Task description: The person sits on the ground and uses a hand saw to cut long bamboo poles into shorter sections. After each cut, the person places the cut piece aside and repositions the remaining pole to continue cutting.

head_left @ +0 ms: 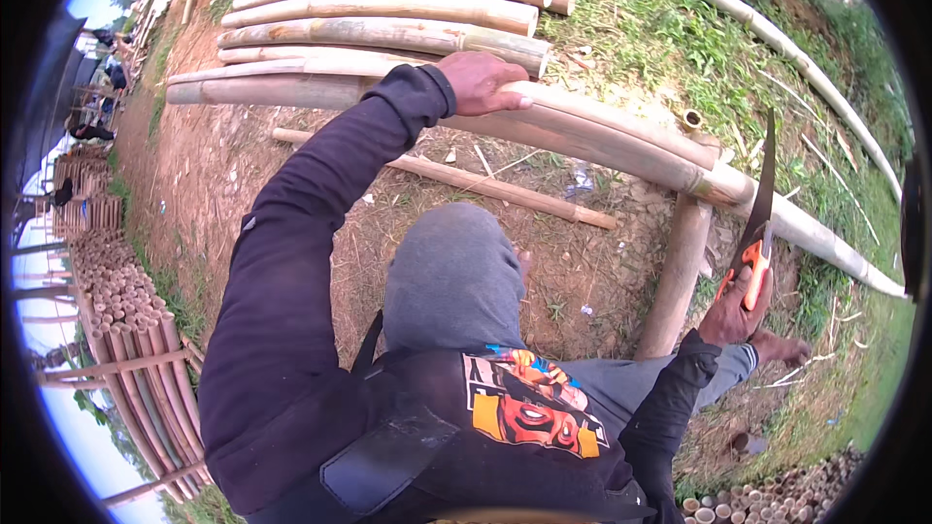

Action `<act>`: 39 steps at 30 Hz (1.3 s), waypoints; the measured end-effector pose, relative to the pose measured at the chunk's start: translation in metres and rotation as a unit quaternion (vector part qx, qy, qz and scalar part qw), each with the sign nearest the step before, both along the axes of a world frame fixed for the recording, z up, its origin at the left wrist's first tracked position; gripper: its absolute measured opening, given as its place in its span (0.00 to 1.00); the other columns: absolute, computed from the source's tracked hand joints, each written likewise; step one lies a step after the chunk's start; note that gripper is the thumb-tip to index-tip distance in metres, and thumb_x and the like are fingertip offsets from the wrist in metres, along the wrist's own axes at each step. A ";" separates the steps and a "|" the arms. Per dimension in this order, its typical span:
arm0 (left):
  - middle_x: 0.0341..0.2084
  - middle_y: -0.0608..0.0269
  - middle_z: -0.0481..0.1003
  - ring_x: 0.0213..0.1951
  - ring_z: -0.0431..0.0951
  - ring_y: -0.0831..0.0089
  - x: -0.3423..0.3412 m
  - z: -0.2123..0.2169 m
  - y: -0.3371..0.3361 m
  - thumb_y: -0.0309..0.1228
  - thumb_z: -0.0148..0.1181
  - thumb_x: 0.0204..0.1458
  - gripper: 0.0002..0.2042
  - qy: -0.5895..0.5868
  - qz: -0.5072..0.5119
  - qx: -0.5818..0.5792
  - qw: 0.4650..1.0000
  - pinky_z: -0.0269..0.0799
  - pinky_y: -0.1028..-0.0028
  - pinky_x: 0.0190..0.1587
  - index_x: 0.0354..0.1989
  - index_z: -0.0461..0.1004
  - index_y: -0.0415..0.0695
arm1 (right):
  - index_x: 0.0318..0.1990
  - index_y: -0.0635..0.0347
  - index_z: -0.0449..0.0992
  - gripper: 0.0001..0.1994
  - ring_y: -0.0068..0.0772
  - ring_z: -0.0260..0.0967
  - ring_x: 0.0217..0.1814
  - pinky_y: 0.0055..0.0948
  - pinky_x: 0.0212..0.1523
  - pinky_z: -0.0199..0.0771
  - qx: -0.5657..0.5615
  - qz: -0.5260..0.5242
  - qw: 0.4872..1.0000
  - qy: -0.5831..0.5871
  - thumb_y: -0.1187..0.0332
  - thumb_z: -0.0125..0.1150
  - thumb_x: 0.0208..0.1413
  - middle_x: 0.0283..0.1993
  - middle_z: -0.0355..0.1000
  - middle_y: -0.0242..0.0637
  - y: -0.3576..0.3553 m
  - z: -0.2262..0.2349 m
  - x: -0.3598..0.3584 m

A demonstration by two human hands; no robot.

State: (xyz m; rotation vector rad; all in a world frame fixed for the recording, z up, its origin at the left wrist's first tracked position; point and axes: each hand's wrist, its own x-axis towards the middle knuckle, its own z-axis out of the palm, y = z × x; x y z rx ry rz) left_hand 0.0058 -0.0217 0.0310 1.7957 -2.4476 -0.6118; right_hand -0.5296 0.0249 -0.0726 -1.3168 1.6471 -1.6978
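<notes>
A long bamboo pole [621, 150] lies across in front of me, raised off the ground, with a wooden post [677, 272] under its right part. My left hand [482, 84] is closed over the top of the pole near its middle, fingers curled round its far side. In my right hand [730, 315] is a handsaw [765, 170], gripped by its orange handle. The dark blade points away from me and crosses the pole's right part in view. Whether its teeth touch the bamboo I cannot tell.
Several cut bamboo poles [388, 5] lie side by side beyond the long one. A thin bamboo length [505, 192] is on the dirt underneath. Another long pole [791, 49] rests on grass at far right. Bamboo stacks [121, 291] stand left; cut pieces [767, 500] are heaped at lower right.
</notes>
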 end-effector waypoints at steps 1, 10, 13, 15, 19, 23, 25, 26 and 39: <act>0.41 0.44 0.83 0.46 0.83 0.44 -0.001 0.000 -0.002 0.55 0.55 0.67 0.25 -0.002 -0.008 -0.019 1.000 0.76 0.51 0.50 0.55 0.79 0.44 | 0.68 0.67 0.73 0.23 0.27 0.75 0.53 0.24 0.51 0.80 -0.057 -0.016 0.992 0.112 0.67 0.68 0.70 0.60 0.77 0.42 0.000 0.001 0.002; 0.58 0.40 0.79 0.61 0.78 0.43 -0.008 -0.004 -0.011 0.56 0.59 0.66 0.33 -0.075 0.056 -0.011 0.996 0.72 0.54 0.64 0.65 0.74 0.36 | 0.67 0.72 0.73 0.25 0.30 0.77 0.57 0.27 0.54 0.82 -0.036 0.011 0.999 -0.028 0.70 0.71 0.67 0.63 0.76 0.47 0.014 0.017 0.026; 0.55 0.39 0.80 0.59 0.79 0.43 -0.008 -0.012 -0.017 0.58 0.59 0.65 0.34 -0.100 0.063 -0.008 0.993 0.74 0.53 0.62 0.65 0.75 0.38 | 0.67 0.72 0.73 0.25 0.29 0.77 0.56 0.27 0.54 0.82 -0.011 0.014 0.998 -0.064 0.71 0.71 0.66 0.61 0.76 0.47 0.016 0.020 0.029; 0.48 0.40 0.83 0.53 0.82 0.42 -0.009 -0.015 -0.019 0.61 0.57 0.64 0.34 -0.110 0.051 -0.031 0.992 0.76 0.51 0.57 0.63 0.76 0.42 | 0.67 0.72 0.73 0.25 0.30 0.78 0.56 0.27 0.54 0.82 -0.034 0.014 0.999 -0.003 0.71 0.71 0.66 0.61 0.77 0.47 0.018 0.020 0.028; 0.61 0.39 0.78 0.63 0.77 0.44 -0.011 -0.017 -0.023 0.58 0.58 0.65 0.36 -0.130 0.081 0.063 0.986 0.71 0.55 0.67 0.67 0.73 0.37 | 0.66 0.72 0.74 0.24 0.32 0.77 0.58 0.30 0.58 0.80 -0.037 0.014 0.998 0.039 0.72 0.71 0.66 0.61 0.77 0.47 0.024 0.019 0.025; 0.62 0.38 0.77 0.64 0.77 0.45 -0.011 -0.017 -0.026 0.58 0.59 0.64 0.37 -0.108 0.084 0.072 0.988 0.69 0.57 0.68 0.68 0.73 0.36 | 0.67 0.72 0.74 0.23 0.33 0.77 0.61 0.29 0.61 0.79 -0.030 0.035 0.998 0.046 0.73 0.69 0.67 0.63 0.76 0.47 0.029 0.024 0.027; 0.63 0.38 0.77 0.65 0.76 0.45 -0.010 -0.017 -0.027 0.57 0.59 0.63 0.37 -0.098 0.087 0.078 0.988 0.69 0.57 0.69 0.68 0.73 0.36 | 0.67 0.72 0.74 0.23 0.33 0.77 0.62 0.29 0.61 0.79 -0.020 0.044 0.998 0.037 0.73 0.69 0.67 0.63 0.76 0.47 0.032 0.029 0.031; 0.63 0.38 0.76 0.65 0.76 0.45 -0.010 -0.017 -0.027 0.57 0.59 0.63 0.37 -0.096 0.088 0.083 0.988 0.69 0.58 0.69 0.68 0.73 0.35 | 0.67 0.72 0.74 0.23 0.33 0.77 0.62 0.29 0.61 0.79 -0.015 0.047 0.998 0.037 0.73 0.69 0.67 0.63 0.76 0.48 0.033 0.031 0.033; 0.62 0.38 0.78 0.64 0.78 0.47 -0.010 -0.017 -0.027 0.57 0.62 0.61 0.37 -0.069 0.091 0.078 0.990 0.69 0.59 0.69 0.67 0.75 0.35 | 0.69 0.73 0.69 0.25 0.32 0.74 0.63 0.29 0.61 0.77 0.020 0.110 0.991 -0.070 0.77 0.64 0.68 0.65 0.73 0.49 0.054 0.055 0.075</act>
